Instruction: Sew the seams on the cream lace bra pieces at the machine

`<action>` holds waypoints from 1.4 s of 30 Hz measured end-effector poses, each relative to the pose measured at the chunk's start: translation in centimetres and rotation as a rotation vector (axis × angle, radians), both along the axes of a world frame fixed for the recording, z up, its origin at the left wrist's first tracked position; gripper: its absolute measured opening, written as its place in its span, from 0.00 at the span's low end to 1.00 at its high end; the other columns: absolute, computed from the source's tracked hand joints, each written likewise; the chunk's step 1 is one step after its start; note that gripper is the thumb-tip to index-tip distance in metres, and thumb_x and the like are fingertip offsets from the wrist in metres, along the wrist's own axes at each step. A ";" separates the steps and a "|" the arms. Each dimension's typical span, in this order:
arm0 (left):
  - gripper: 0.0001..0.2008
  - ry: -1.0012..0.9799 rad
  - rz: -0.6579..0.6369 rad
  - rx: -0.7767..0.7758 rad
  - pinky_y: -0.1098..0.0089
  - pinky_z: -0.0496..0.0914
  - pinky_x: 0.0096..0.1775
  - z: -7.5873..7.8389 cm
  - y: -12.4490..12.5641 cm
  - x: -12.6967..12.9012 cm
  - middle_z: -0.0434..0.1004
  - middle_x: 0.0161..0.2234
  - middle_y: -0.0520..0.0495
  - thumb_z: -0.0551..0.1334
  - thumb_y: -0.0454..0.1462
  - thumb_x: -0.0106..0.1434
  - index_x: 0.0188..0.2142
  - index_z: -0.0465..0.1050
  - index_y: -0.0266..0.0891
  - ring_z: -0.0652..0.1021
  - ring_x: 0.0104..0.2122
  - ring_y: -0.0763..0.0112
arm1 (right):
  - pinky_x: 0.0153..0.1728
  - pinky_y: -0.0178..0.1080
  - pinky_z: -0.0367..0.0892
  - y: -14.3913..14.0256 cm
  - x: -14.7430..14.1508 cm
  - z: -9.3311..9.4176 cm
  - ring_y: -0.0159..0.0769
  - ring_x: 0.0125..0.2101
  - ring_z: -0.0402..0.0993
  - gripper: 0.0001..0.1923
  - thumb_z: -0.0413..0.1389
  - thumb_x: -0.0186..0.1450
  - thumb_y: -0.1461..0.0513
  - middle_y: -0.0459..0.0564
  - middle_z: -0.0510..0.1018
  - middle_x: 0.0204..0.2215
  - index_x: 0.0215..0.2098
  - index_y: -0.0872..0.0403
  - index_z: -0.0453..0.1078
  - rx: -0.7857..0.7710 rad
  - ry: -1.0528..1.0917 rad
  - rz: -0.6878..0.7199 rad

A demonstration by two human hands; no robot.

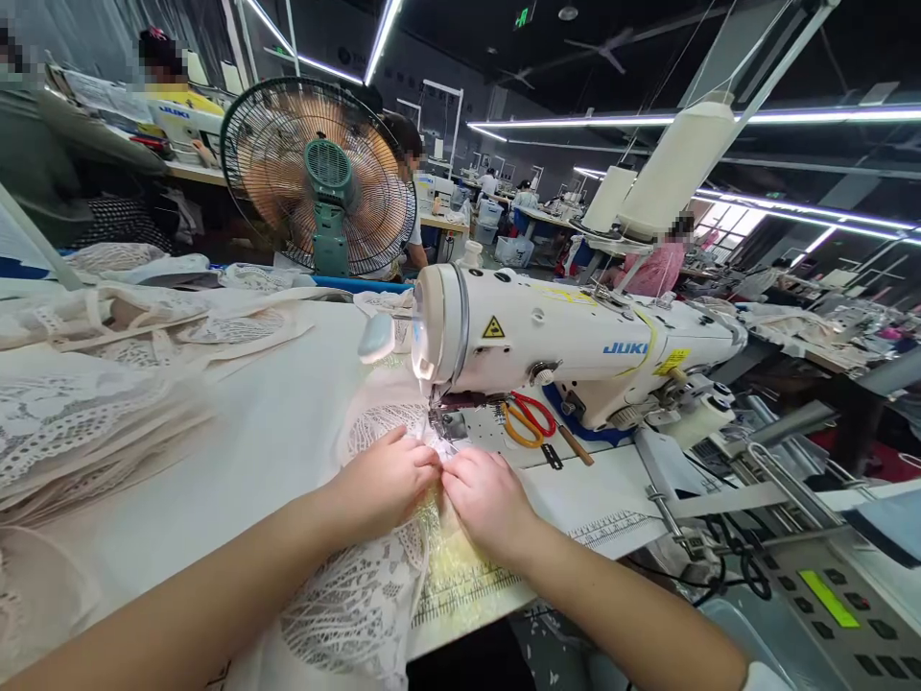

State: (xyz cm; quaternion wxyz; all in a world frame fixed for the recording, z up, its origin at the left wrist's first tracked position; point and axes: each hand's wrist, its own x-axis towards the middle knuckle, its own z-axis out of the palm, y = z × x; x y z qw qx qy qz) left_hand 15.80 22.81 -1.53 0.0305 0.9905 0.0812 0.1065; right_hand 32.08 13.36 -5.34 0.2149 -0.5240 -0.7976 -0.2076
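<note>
Both hands lie knuckles up on a piece of cream lace fabric (360,595) spread over the counter (273,432), just near of the sewing machine's (568,341) presser foot (440,422). The left hand (385,480) presses the lace with fingers curled, its grip closed lightly on the cloth; the right hand (485,499) sits just beside it, fingertips pinching the same edge — the two hands almost touch right in front of the needle. The lace runs from under the foot toward the near edge, over a printed ruler strip (467,585). To the right of the foot, under the machine arm, lie scissors (529,417) with red and orange handles. More lace is heaped at far left (93,403). A standing fan (320,178) rises behind the counter — other people work at machines farther back.
</note>
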 end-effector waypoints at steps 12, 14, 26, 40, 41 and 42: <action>0.13 0.138 0.060 -0.042 0.40 0.54 0.56 0.5 1.7 0.2 0.77 0.44 0.40 0.53 0.28 0.61 0.39 0.74 0.36 0.75 0.44 0.57 | 0.34 0.40 0.61 0.4 -0.5 0.5 0.39 0.38 0.67 0.09 0.50 0.63 0.70 0.54 0.78 0.37 0.36 0.59 0.72 -0.140 -0.124 -0.061; 0.12 0.149 0.072 -0.052 0.39 0.52 0.57 0.6 2.1 0.3 0.76 0.46 0.39 0.55 0.27 0.60 0.40 0.74 0.36 0.74 0.46 0.56 | 0.34 0.40 0.62 0.4 -0.6 0.5 0.39 0.39 0.68 0.09 0.50 0.63 0.70 0.54 0.78 0.38 0.38 0.60 0.72 -0.140 -0.119 -0.067; 0.17 0.168 0.182 -0.029 0.38 0.47 0.58 0.8 4.1 0.8 0.75 0.50 0.38 0.54 0.27 0.60 0.48 0.72 0.35 0.68 0.55 0.54 | 0.37 0.40 0.63 0.2 -0.5 0.3 0.39 0.41 0.67 0.12 0.48 0.62 0.70 0.54 0.78 0.41 0.39 0.60 0.73 -0.086 -0.069 -0.046; 0.11 0.144 0.117 -0.291 0.67 0.70 0.39 3.2 2.1 -0.9 0.78 0.37 0.45 0.57 0.37 0.60 0.39 0.76 0.41 0.76 0.37 0.64 | 0.39 0.41 0.64 0.0 -0.2 0.6 0.40 0.42 0.68 0.14 0.46 0.63 0.68 0.55 0.78 0.41 0.41 0.59 0.72 -0.016 0.077 0.013; 0.11 0.198 0.111 -0.327 0.68 0.70 0.37 3.2 1.8 -1.0 0.77 0.35 0.46 0.59 0.36 0.57 0.39 0.76 0.41 0.76 0.36 0.64 | 0.39 0.41 0.64 -0.1 -0.1 0.8 0.40 0.42 0.68 0.14 0.46 0.63 0.68 0.55 0.78 0.41 0.41 0.59 0.72 -0.017 0.109 0.022; 0.10 0.234 0.130 -0.337 0.67 0.69 0.36 3.2 1.7 -1.0 0.77 0.34 0.46 0.60 0.35 0.55 0.37 0.76 0.41 0.76 0.35 0.63 | 0.40 0.42 0.65 -0.2 -0.1 1.0 0.40 0.43 0.69 0.13 0.47 0.63 0.68 0.54 0.78 0.40 0.41 0.59 0.72 -0.020 0.149 0.029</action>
